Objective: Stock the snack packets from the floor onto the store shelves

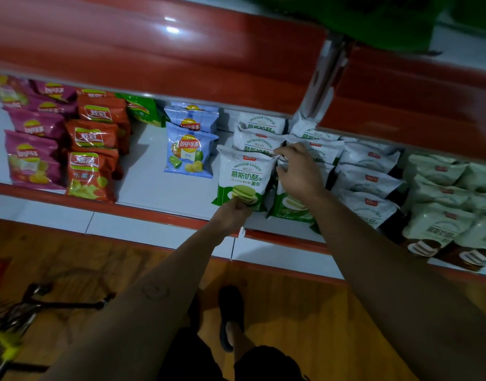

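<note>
A white and green mousse cheese bread packet (246, 176) stands at the front of its row on the white shelf (154, 185). My left hand (233, 213) grips its bottom edge. My right hand (298, 171) reaches over the neighbouring white and green packet (290, 206), and its fingers pinch the top of a packet in that row. More of the same packets (259, 133) stand in rows behind.
Blue Lay's packets (191, 154), red crisp packets (90, 174) and purple Lay's packets (31, 160) fill the shelf's left part. Darker bread packets (371, 182) and pale packets (439, 215) stand at the right. A red shelf (154, 56) overhangs. A wire basket (14, 320) lies on the wooden floor.
</note>
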`<move>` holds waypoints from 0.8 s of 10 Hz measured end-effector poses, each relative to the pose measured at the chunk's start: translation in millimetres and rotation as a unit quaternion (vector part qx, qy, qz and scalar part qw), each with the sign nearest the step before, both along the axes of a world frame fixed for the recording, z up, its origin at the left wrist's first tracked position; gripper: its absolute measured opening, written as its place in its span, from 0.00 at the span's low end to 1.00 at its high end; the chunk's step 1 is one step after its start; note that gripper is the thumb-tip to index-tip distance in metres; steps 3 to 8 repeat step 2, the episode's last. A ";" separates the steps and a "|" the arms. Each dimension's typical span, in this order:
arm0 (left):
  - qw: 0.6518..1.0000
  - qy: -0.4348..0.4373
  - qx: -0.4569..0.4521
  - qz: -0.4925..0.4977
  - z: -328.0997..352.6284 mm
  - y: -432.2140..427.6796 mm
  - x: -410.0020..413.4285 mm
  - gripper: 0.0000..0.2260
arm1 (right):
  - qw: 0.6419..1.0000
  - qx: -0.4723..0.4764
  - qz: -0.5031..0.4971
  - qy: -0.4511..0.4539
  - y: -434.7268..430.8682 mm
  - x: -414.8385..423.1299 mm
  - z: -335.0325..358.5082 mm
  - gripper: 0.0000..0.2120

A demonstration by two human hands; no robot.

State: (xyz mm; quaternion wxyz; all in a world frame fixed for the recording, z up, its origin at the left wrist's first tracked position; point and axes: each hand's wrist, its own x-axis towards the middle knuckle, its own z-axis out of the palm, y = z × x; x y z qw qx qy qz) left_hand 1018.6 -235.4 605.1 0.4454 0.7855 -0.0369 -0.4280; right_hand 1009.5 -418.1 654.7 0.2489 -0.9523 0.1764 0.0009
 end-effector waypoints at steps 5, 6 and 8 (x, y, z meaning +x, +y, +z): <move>0.998 -0.055 -0.002 0.001 13.2 10.6 -13.8 0.10 | 0.995 0.062 -0.061 -0.052 6.8 -38.1 -3.2 0.19; 0.998 -0.055 -0.002 0.001 13.2 10.6 -13.8 0.10 | 0.995 0.062 -0.061 -0.052 6.8 -38.1 -3.2 0.19; 0.998 -0.055 -0.002 0.001 13.2 10.6 -13.8 0.10 | 0.995 0.062 -0.061 -0.052 6.8 -38.1 -3.2 0.19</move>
